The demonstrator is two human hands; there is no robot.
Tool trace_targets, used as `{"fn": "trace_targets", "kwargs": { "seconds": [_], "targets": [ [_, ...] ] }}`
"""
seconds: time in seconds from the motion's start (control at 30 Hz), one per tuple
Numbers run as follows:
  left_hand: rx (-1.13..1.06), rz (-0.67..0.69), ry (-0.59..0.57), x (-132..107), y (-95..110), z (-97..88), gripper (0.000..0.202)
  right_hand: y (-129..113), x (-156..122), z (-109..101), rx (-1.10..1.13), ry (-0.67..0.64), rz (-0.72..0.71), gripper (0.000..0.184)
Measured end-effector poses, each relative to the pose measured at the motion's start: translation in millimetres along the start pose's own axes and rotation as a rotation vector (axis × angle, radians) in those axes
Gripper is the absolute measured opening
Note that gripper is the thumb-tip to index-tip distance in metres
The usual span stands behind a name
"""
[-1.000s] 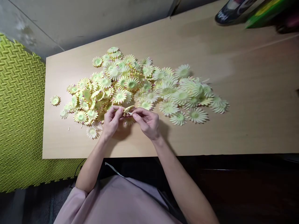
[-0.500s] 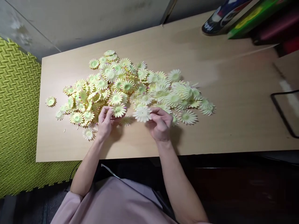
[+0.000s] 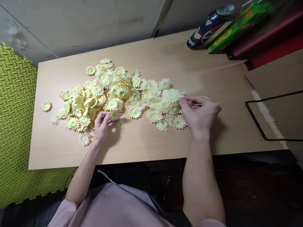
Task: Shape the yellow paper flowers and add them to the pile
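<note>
Logging hand positions. Left hand [image 3: 102, 125] is at the near edge of the pile [image 3: 111, 91]. Its thumb and forefinger are closed on a small flower [image 3: 115, 114], which sits at the fingertips, face up and roughly flat.

Right hand [image 3: 201, 114] is well apart, at the pile's right end. Thumb and forefinger pinch the rim of a pale flower [image 3: 172, 94], which extends leftward and away from the fingertips, tilted slightly off the table [image 3: 146, 148]. The right hand is much the nearer to it.

Flowers: round discs of narrow radiating petals, cream-yellow with green centres, no long axis. Material may be thin plastic or fabric; the view is too coarse to say.

Table: smooth pale wood laminate. Far beyond the right fingers lies a can [image 3: 208, 26] on its side, and a black wire frame [image 3: 255, 121] is just right of them. Left of the left fingers is a green embossed foam mat [image 3: 16, 110].
</note>
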State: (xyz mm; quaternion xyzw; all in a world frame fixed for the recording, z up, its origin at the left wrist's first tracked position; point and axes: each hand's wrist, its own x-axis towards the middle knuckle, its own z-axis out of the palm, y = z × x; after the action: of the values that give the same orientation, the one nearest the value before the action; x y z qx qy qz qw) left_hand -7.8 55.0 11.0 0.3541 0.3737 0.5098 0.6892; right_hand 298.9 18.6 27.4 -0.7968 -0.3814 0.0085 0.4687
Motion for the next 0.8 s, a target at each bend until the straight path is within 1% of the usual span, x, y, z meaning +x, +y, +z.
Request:
{"fn": "trace_targets", "kwargs": {
  "seconds": [0.03, 0.1, 0.13, 0.17, 0.2, 0.23, 0.3, 0.37, 0.4, 0.47, 0.53, 0.6, 0.7, 0.8],
  "targets": [
    [0.004, 0.001, -0.002, 0.0, -0.5, -0.3, 0.037, -0.9, -1.8, -0.2, 0.006, 0.03, -0.029, 0.009],
    [0.029, 0.006, 0.004, -0.1, -2.3, -1.2, 0.036, -7.4, -9.4, 0.5, 0.026, 0.13, -0.085, 0.012],
    [0.047, 0.008, 0.007, -0.2, -3.5, -1.7, 0.036, -13.3, -15.8, 1.7, 0.058, 0.157, -0.111, 0.013],
    [0.067, 0.012, 0.009, -0.5, -4.7, -2.2, 0.036, -20.8, -23.9, 3.7, 0.108, 0.152, -0.138, 0.013],
    [0.089, 0.018, 0.012, -1.0, -5.8, -2.6, 0.035, -29.6, -33.9, 6.4, 0.192, 0.108, -0.147, 0.014],
    [0.113, 0.019, 0.009, -1.6, -6.6, -2.8, 0.035, -39.1, -45.3, 10.1, 0.29, 0.031, -0.15, 0.014],
    [0.165, 0.03, 0.011, -3.2, -6.9, -2.6, 0.033, -58.1, -70.1, 20.3, 0.387, -0.212, -0.203, 0.012],
    [0.215, 0.042, 0.008, -5.3, -5.2, -1.4, 0.032, -73.3, -93.8, 33.5, 0.446, -0.451, -0.286, 0.009],
    [0.232, 0.046, 0.005, -6.3, -3.8, -0.4, 0.032, -78.6, -103.8, 40.8, 0.473, -0.513, -0.317, 0.009],
    [0.268, 0.052, 0.002, -8.0, -1.0, 1.6, 0.031, -84.3, -118.9, 55.1, 0.528, -0.581, -0.326, 0.01],
    [0.292, 0.074, -0.003, -8.9, 0.3, 3.0, 0.031, -84.9, -127.5, 66.7, 0.581, -0.59, -0.302, 0.011],
    [0.308, 0.097, -0.011, -9.0, -0.5, 3.4, 0.031, -82.9, -131.4, 73.9, 0.613, -0.556, -0.265, 0.011],
    [0.351, 0.135, -0.036, -8.3, -4.0, 2.6, 0.03, -79.2, -133.5, 77.6, 0.62, -0.506, -0.21, 0.013],
    [0.388, 0.153, -0.049, -8.3, -5.5, 2.4, 0.029, -76.1, -135.0, 77.8, 0.647, -0.494, -0.199, 0.011]
  ]
}}
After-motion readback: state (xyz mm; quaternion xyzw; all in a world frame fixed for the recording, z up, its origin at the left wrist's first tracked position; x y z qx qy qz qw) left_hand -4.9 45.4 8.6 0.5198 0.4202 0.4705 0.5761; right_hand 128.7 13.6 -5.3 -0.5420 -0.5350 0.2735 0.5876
